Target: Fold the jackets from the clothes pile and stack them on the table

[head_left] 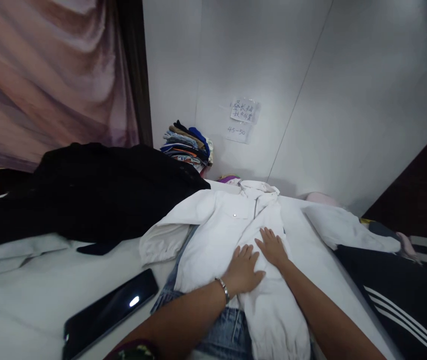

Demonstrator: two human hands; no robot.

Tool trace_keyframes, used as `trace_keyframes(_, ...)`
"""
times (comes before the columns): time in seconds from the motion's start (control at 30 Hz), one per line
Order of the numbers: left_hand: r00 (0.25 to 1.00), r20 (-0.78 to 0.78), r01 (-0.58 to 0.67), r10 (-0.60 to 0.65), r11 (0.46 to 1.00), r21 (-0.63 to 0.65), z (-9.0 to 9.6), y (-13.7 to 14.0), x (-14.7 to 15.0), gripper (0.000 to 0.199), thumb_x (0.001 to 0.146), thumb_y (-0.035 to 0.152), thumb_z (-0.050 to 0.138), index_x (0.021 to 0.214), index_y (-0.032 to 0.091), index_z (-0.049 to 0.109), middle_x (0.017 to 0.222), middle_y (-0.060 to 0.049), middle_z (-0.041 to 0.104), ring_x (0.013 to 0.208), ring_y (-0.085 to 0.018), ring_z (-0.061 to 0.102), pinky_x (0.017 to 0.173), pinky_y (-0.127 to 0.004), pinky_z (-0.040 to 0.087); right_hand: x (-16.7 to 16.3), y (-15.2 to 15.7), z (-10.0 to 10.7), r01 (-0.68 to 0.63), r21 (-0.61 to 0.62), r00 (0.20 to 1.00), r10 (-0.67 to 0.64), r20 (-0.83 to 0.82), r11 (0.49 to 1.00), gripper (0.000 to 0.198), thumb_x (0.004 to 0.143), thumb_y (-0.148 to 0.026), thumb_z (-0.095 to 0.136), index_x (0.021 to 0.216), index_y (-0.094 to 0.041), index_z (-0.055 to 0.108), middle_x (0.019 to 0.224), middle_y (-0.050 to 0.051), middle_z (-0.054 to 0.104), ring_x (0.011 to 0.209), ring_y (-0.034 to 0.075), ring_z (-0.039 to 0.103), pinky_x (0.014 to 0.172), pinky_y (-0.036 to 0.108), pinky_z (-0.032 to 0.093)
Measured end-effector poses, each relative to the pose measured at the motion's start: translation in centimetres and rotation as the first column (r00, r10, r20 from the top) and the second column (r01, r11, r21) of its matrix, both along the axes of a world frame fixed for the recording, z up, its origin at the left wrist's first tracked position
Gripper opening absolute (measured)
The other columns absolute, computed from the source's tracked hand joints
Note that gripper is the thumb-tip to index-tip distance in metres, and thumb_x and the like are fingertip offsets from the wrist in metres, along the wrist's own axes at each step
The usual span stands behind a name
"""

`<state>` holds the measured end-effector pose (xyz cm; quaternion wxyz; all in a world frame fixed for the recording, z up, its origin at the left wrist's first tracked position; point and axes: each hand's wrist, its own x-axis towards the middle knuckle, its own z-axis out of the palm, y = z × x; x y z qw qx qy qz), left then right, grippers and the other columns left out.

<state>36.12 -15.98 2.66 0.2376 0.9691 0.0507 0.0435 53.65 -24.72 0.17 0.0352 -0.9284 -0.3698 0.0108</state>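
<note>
A white long-sleeved jacket [213, 250] lies spread on the white surface, collar away from me. One sleeve [179, 225] reaches out to the left; the other sleeve [277, 320] lies folded down over the front, its cuff toward me. My left hand [241, 270], with a bracelet [223, 291] on its wrist, rests flat on the jacket's front, fingers spread. Just right of it, my right hand [273, 247] also lies flat on the white cloth with its fingers apart. Blue denim [223, 335] shows underneath the jacket.
A black phone [112, 312] lies at the left front. Black clothing [116, 192] is heaped behind it. A folded clothes stack [187, 147] stands by the wall, near a handwritten paper sign [243, 111]. Dark clothing with white stripes [401, 295] lies at the right.
</note>
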Motion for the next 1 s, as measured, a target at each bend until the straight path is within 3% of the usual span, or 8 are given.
trace_keyframes(0.23, 0.997, -0.063, -0.055, 0.044, 0.984, -0.169, 5.2, 2.4, 0.5, 0.058, 0.087, 0.051, 0.039, 0.131, 0.016, 0.055, 0.143, -0.014, 0.047, 0.133, -0.024, 0.043, 0.110, -0.034, 0.033, -0.1, 0.0, 0.2, -0.006, -0.011, 1.000, 0.006, 0.012, 1.000, 0.060, 0.097, -0.048, 0.027, 0.150, -0.019, 0.026, 0.157, 0.009, 0.021, 0.145, 0.025, 0.015, 0.114, 0.048, 0.016)
trace_keyframes(0.33, 0.984, 0.055, -0.166, 0.172, 0.981, -0.102, 8.4, 7.0, -2.2, 0.062, 0.091, 0.051, 0.033, 0.138, 0.014, 0.045, 0.150, -0.013, 0.039, 0.139, -0.022, 0.034, 0.114, -0.031, 0.028, -0.2, 0.2, 0.3, 0.003, -0.004, 1.000, -0.003, -0.006, 1.000, 0.060, 0.097, -0.048, 0.027, 0.150, -0.019, 0.026, 0.157, 0.009, 0.021, 0.145, 0.025, 0.015, 0.114, 0.047, 0.015)
trace_keyframes(0.4, 0.926, 0.204, -0.344, 0.318, 0.933, 0.107, 9.7, 10.8, -5.2, 0.058, 0.089, 0.049, 0.042, 0.136, 0.015, 0.047, 0.148, -0.012, 0.041, 0.140, -0.024, 0.032, 0.115, -0.036, 0.027, -0.2, 0.2, 0.4, 0.007, 0.010, 1.000, -0.007, -0.019, 1.000, 0.061, 0.097, -0.049, 0.028, 0.149, -0.019, 0.026, 0.157, 0.009, 0.021, 0.145, 0.025, 0.015, 0.115, 0.048, 0.015)
trace_keyframes(0.5, 0.815, 0.245, -0.575, 0.525, 0.784, 0.234, 9.7, 16.2, -10.2, 0.059, 0.085, 0.032, 0.049, 0.136, 0.003, 0.042, 0.147, -0.023, 0.038, 0.137, -0.035, 0.033, 0.110, -0.050, 0.029, -0.2, 0.3, 0.4, 0.009, 0.029, 0.999, -0.008, -0.032, 1.000, 0.061, 0.097, -0.048, 0.029, 0.149, -0.017, 0.027, 0.157, 0.009, 0.021, 0.145, 0.025, 0.014, 0.115, 0.048, 0.014)
trace_keyframes(0.6, 0.713, 0.097, -0.691, 0.694, 0.674, 0.261, 8.0, 19.6, -14.1, 0.063, 0.084, 0.031, 0.049, 0.138, 0.003, 0.037, 0.137, -0.025, 0.047, 0.124, -0.038, 0.047, 0.095, -0.049, 0.042, -0.2, 0.3, 0.3, 0.009, 0.052, 0.998, -0.006, -0.062, 0.999, 0.060, 0.097, -0.047, 0.030, 0.149, -0.017, 0.028, 0.157, 0.009, 0.020, 0.145, 0.025, 0.013, 0.115, 0.048, 0.012)
trace_keyframes(0.8, 0.673, -0.137, -0.695, 0.727, 0.685, 0.217, 6.7, 22.7, -15.9, 0.030, 0.085, 0.030, 0.040, 0.093, 0.013, 0.063, 0.100, -0.016, 0.067, 0.093, -0.031, 0.063, 0.073, -0.037, 0.048, 0.0, 0.3, 1.7, 0.109, 0.227, 0.955, -0.039, -0.294, 0.968, 0.059, 0.090, -0.044, 0.046, 0.144, -0.021, 0.038, 0.156, 0.008, 0.023, 0.146, 0.024, 0.011, 0.116, 0.049, 0.004)
trace_keyframes(0.9, 0.660, -0.104, -0.741, 0.744, 0.668, 0.072, 9.0, 23.7, -15.5, 0.029, 0.085, 0.034, 0.042, 0.090, 0.015, 0.063, 0.089, -0.011, 0.068, 0.083, -0.027, 0.065, 0.067, -0.033, 0.047, -0.4, 0.5, 3.7, 0.200, 0.334, 0.904, -0.042, -0.426, 0.921, 0.057, 0.085, -0.041, 0.056, 0.137, -0.021, 0.048, 0.153, 0.010, 0.030, 0.145, 0.028, 0.014, 0.116, 0.051, 0.008)
trace_keyframes(1.0, 0.648, 0.073, -0.761, 0.758, 0.644, 0.075, 12.9, 23.6, -14.6, 0.028, 0.086, 0.031, 0.042, 0.099, 0.016, 0.062, 0.087, -0.009, 0.068, 0.083, -0.027, 0.064, 0.071, -0.035, 0.048, -2.2, 1.5, 6.3, 0.187, 0.459, 0.887, 0.052, -0.460, 0.868, 0.052, 0.085, -0.040, 0.057, 0.132, -0.019, 0.054, 0.151, 0.011, 0.034, 0.144, 0.028, 0.018, 0.116, 0.046, 0.018)
